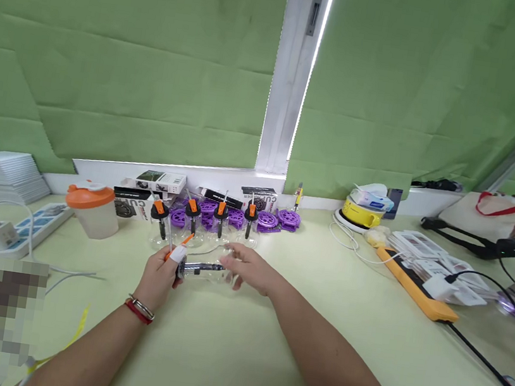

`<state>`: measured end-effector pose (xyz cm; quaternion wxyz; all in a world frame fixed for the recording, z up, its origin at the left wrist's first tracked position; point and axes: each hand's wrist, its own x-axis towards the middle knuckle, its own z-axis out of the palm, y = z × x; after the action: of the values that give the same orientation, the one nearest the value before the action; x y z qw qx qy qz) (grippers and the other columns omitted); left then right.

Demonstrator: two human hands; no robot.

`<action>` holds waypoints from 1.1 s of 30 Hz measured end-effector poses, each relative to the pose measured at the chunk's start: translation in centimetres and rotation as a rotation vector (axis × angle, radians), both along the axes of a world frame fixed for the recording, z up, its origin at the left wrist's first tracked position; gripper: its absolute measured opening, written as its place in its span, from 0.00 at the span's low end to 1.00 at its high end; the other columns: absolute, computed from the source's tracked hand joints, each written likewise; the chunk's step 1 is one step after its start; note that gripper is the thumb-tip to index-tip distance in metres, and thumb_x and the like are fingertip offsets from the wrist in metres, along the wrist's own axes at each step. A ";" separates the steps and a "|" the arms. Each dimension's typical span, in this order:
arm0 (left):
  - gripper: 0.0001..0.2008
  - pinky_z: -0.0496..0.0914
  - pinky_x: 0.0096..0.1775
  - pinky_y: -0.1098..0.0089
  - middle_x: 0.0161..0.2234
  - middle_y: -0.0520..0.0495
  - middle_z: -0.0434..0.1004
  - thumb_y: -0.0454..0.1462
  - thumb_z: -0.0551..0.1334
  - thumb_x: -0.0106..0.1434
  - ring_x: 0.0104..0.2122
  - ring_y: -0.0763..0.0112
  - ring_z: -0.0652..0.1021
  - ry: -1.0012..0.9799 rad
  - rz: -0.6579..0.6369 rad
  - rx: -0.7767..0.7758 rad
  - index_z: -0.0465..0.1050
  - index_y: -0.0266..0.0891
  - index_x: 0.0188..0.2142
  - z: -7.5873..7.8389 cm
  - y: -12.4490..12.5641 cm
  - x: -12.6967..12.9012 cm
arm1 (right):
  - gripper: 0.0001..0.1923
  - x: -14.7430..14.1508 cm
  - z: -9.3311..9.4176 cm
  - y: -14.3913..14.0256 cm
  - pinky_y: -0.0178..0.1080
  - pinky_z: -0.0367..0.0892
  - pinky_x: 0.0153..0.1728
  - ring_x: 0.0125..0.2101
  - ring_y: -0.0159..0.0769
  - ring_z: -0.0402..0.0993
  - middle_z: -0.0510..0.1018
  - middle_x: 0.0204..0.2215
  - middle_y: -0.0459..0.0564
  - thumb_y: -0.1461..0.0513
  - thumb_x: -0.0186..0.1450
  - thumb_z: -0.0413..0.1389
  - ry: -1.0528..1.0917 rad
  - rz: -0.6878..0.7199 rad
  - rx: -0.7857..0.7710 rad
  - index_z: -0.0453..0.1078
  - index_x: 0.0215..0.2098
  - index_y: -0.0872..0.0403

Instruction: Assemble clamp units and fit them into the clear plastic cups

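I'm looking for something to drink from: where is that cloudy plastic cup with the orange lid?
The cloudy plastic cup with the orange lid stands on the pale table's far left, between the white power strip and the row of clear orange-capped bottles.

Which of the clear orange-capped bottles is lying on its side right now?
The clear bottle held between the left hand and right hand lies sideways. The four bottles in the row behind it stand upright on the table.

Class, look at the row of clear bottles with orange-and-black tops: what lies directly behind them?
Behind the clear bottles lie purple reels and small printed boxes against the wall. The bottles hide parts of the reels.
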<state>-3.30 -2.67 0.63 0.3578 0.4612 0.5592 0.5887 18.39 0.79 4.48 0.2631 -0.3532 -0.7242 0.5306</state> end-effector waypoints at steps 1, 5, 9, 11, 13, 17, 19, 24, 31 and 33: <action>0.14 0.60 0.12 0.76 0.17 0.57 0.60 0.48 0.58 0.58 0.13 0.77 0.65 -0.019 0.003 -0.002 0.63 0.40 0.25 0.0 0.0 0.0 | 0.38 0.1 0.2 -0.1 0.45 0.69 0.40 0.47 0.44 0.67 0.62 0.56 0.57 0.47 0.55 0.59 -0.002 0.037 0.128 0.56 0.59 0.47; 0.13 0.60 0.12 0.76 0.17 0.57 0.61 0.46 0.58 0.58 0.13 0.77 0.65 -0.085 0.026 0.016 0.64 0.40 0.26 0.0 0.0 0.1 | 0.43 0.2 0.4 -0.3 0.45 0.63 0.50 0.56 0.44 0.58 0.54 0.60 0.52 0.50 0.51 0.64 0.090 0.034 0.289 0.53 0.60 0.42; 0.12 0.61 0.12 0.75 0.16 0.56 0.61 0.45 0.58 0.58 0.13 0.76 0.67 -0.010 -0.001 0.010 0.64 0.39 0.26 0.0 -0.1 0.0 | 0.37 -0.2 -0.1 -0.3 0.44 0.71 0.33 0.39 0.41 0.72 0.63 0.53 0.61 0.41 0.61 0.47 0.009 -0.032 -0.108 0.49 0.62 0.50; 0.13 0.60 0.12 0.75 0.16 0.56 0.62 0.46 0.58 0.58 0.12 0.76 0.66 -0.024 -0.007 0.001 0.64 0.39 0.26 0.0 0.0 -0.1 | 0.36 -0.1 0.1 -0.5 0.43 0.71 0.34 0.41 0.42 0.71 0.64 0.52 0.58 0.45 0.57 0.56 -0.024 0.004 0.059 0.54 0.59 0.49; 0.13 0.60 0.12 0.75 0.16 0.56 0.63 0.46 0.58 0.58 0.12 0.76 0.66 -0.081 -0.006 -0.004 0.64 0.39 0.25 0.0 0.0 -0.1 | 0.36 0.2 0.7 -0.8 0.44 0.68 0.45 0.51 0.44 0.64 0.61 0.55 0.53 0.55 0.51 0.64 -0.012 0.049 0.380 0.59 0.57 0.45; 0.12 0.60 0.12 0.75 0.16 0.56 0.62 0.46 0.58 0.57 0.12 0.76 0.66 -0.100 -0.001 0.021 0.65 0.40 0.26 0.1 -0.2 0.1 | 0.42 0.3 0.9 -0.9 0.46 0.63 0.51 0.57 0.45 0.56 0.55 0.60 0.53 0.56 0.51 0.65 0.034 0.052 0.422 0.52 0.61 0.43; 0.11 0.61 0.13 0.75 0.16 0.56 0.63 0.45 0.59 0.57 0.13 0.75 0.67 -0.027 -0.018 0.035 0.65 0.40 0.26 0.2 -0.4 0.1 | 0.41 0.2 0.3 -0.5 0.44 0.71 0.40 0.49 0.43 0.67 0.59 0.57 0.58 0.48 0.57 0.57 0.043 -0.008 0.130 0.45 0.63 0.46; 0.11 0.62 0.14 0.75 0.16 0.56 0.64 0.44 0.59 0.57 0.13 0.76 0.67 0.067 -0.041 0.028 0.65 0.40 0.25 0.2 -0.4 0.0 | 0.39 0.4 -0.4 -0.1 0.44 0.72 0.38 0.40 0.41 0.72 0.66 0.50 0.57 0.47 0.55 0.59 -0.136 0.041 0.195 0.56 0.59 0.52; 0.16 0.57 0.11 0.75 0.14 0.57 0.61 0.49 0.57 0.58 0.10 0.77 0.63 -0.124 -0.017 -0.026 0.63 0.39 0.23 0.1 -0.1 0.7 | 0.29 -0.1 1.7 -2.0 0.52 0.56 0.58 0.61 0.47 0.51 0.61 0.57 0.58 0.70 0.61 0.52 -0.336 0.126 1.124 0.54 0.60 0.53; 0.16 0.57 0.11 0.75 0.14 0.56 0.63 0.49 0.57 0.57 0.10 0.77 0.64 -0.202 -0.033 -0.035 0.63 0.38 0.23 0.0 -0.1 0.7 | 0.22 -0.3 2.0 -2.3 0.53 0.52 0.60 0.62 0.42 0.49 0.63 0.57 0.54 0.71 0.66 0.45 -0.308 0.131 1.222 0.59 0.56 0.50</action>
<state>-2.59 -2.78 0.65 0.4300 0.4022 0.5227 0.6165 18.13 -1.49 6.53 0.2771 -0.1664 -0.9461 -0.0204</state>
